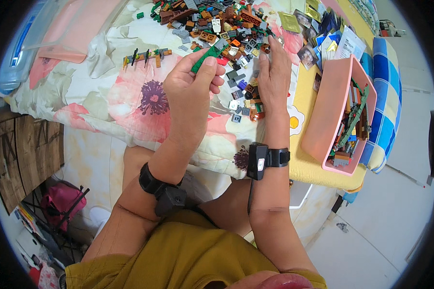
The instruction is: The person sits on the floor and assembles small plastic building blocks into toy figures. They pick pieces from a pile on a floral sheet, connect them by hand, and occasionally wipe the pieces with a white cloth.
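Pinched between the thumb and fingers of my left hand [190,79] is a long green toy building brick [205,59], with a grey part at its far end. The hand is raised over the near side of a heap of mixed building bricks [217,26]. My right hand [276,77] rests at the heap's right edge, its fingers stretched out and pointing away from me. Small grey, white and purple bricks [238,77] lie loose between the two hands. Whether anything lies beneath the right palm is hidden.
A small brick assembly [149,56] lies left of the heap on the flowered cloth [115,101]. At the right stands a pink bin [325,111] with brick assemblies inside, beside a blue checked cushion [386,96]. Cards and packets [318,43] lie behind it. Clear plastic containers [29,43] are far left.
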Tool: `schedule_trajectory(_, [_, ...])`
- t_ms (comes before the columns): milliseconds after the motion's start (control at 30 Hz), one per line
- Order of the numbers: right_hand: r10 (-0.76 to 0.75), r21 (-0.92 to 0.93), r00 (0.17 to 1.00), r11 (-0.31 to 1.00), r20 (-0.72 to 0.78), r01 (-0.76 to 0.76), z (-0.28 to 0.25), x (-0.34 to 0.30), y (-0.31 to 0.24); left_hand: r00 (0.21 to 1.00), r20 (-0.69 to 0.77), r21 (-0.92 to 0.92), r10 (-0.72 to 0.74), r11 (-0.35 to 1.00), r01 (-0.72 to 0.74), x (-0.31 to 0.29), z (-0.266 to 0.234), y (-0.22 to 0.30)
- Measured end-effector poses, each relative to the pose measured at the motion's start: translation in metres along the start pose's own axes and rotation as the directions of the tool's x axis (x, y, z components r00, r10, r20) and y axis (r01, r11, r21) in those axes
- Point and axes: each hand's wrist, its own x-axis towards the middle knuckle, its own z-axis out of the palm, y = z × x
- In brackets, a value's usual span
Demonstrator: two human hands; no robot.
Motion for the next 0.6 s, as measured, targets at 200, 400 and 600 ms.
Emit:
schedule_trajectory(200, [-0.008,0.065,0.996,0.998,0.091,0.002,0.001,0.002,-0.011,0.999,0.034,-0.03,-0.038,0.999,0.039,-0.001,0.0,-0.001])
schedule_trajectory(400, [0.246,0.217,0.969,0.946,-0.002,-0.24,-0.002,-0.002,-0.018,0.998,0.048,-0.026,-0.039,0.999,0.04,0.002,-0.005,0.003])
schedule_trajectory(600, [-0.079,0.123,0.994,0.99,0.075,0.069,0.007,0.001,-0.034,0.999,0.03,-0.085,-0.042,0.995,0.045,0.001,-0.006,0.003])
